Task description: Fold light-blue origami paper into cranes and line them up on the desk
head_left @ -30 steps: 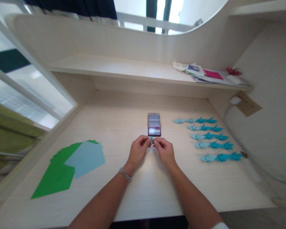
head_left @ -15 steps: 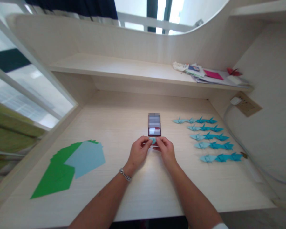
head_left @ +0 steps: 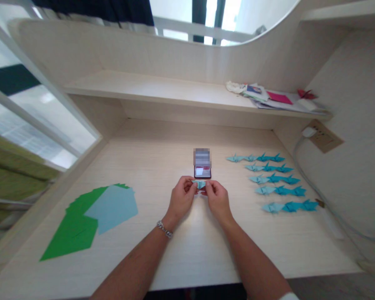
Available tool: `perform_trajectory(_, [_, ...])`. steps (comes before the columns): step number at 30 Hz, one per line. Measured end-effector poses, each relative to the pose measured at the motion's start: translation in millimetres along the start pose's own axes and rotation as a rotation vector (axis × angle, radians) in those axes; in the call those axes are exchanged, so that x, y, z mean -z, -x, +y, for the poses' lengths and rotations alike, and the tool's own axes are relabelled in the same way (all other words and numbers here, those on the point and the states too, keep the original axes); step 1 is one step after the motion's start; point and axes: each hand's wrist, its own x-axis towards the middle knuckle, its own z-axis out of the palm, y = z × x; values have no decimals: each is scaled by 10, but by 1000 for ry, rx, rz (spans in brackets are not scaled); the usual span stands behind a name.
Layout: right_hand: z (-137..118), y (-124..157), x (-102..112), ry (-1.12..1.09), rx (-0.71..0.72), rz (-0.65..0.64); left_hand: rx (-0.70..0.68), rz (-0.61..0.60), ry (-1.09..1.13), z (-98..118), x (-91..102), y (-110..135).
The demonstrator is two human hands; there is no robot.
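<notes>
Between my two hands is a small light blue folded paper (head_left: pixel 200 184), pinched from both sides above the desk. The thumb and fingers of my left hand (head_left: pixel 183 196) grip its left end. My right hand (head_left: pixel 218 198) pinches the right end in the same way. Fingers cover much of the folds, so its full shape is hidden. Just beyond it lies a phone (head_left: pixel 203 171), its screen lit and the upper part blurred. Over to the right, several blue paper cranes (head_left: pixel 284 190) sit in rows, each running from lighter to darker blue.
Fanned green paper sheets (head_left: pixel 71 229) lie at the left, with light blue sheets (head_left: pixel 117 208) over them. Papers (head_left: pixel 279 98) rest on the raised shelf (head_left: pixel 162 89) at the back. A cable (head_left: pixel 312 183) runs down the right wall from a socket (head_left: pixel 323 135).
The folded paper now shows wider between my hands, with more of its surface visible. My fingers have shifted slightly apart along it. Everything else stays put.
</notes>
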Motion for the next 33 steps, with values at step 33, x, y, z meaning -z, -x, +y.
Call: perform_trajectory(33, [44, -97, 33, -105, -134, -92, 79, -70, 24, -40, 56, -57])
